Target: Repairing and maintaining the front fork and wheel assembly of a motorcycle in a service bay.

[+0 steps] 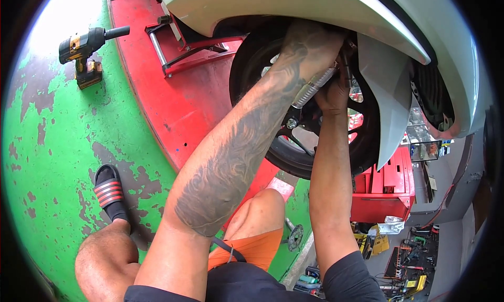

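Both of my arms reach up to the front wheel of a pale-bodied scooter; its black tyre (363,163) surrounds a dark spoked rim. My left hand (324,38) is up under the pale fender (231,10), beside the top of a shock absorber (314,87) with a silver spring. Its fingers are hidden. Lower down, my right hand (333,94) is raised with its fingers curled in shadow behind the spring. A dark, slim cylindrical piece (347,68) stands upright right by it; whether I grip that piece is unclear.
The scooter stands over a red lift platform (173,113) with a red metal stand (181,52). An impact wrench (86,52) with a long socket rests on the green floor at left. A red tool cabinet (383,197) and assorted tools (415,260) are at right.
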A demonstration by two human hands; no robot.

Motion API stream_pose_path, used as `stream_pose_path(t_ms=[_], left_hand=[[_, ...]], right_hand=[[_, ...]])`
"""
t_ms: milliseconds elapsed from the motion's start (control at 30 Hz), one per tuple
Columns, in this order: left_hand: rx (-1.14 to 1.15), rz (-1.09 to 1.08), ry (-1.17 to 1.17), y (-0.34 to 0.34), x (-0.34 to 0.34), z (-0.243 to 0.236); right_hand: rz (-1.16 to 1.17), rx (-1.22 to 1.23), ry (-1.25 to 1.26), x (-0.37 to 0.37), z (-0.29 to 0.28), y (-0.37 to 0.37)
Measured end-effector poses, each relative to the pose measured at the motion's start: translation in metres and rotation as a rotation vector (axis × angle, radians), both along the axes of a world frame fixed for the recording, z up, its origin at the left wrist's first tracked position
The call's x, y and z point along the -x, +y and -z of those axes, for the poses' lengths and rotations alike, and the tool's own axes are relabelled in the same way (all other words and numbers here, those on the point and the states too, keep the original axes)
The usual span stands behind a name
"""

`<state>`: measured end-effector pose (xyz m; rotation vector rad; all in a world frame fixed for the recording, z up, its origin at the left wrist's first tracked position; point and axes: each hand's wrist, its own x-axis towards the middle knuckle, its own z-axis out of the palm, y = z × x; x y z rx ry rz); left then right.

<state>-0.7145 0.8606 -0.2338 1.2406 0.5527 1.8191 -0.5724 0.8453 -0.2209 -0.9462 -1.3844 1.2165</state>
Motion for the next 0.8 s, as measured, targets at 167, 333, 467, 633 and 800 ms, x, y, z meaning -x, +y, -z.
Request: stream_pose_path(t_ms=[167, 333, 467, 633, 800], left_hand=[[0.111, -0.067, -0.364, -0.010, -0.017, 0.013], [0.063, -0.263, 0.056, -0.010, 0.017, 0.004], [-0.283, -0.963, 0.768, 0.013, 0.017, 0.016], [-0.240, -0.754, 0.518, 0.021, -0.004, 0.013], [-0.113, -0.529, 0.502, 0.017, 0.016, 0.020]], right_hand=[[-0.135, -0.026, -0.025, -0.017, -0.001, 0.003], [-0.129, -0.009, -0.007, -0.003, 0.006, 0.004], [-0.084, 0.029, 0.108, 0.006, 0.013, 0.005], [-0.030, 0.179, 0.145, -0.017, 0.010, 0.001], [-0.046, 0.163, 0.143, -0.003, 0.021, 0.005]])
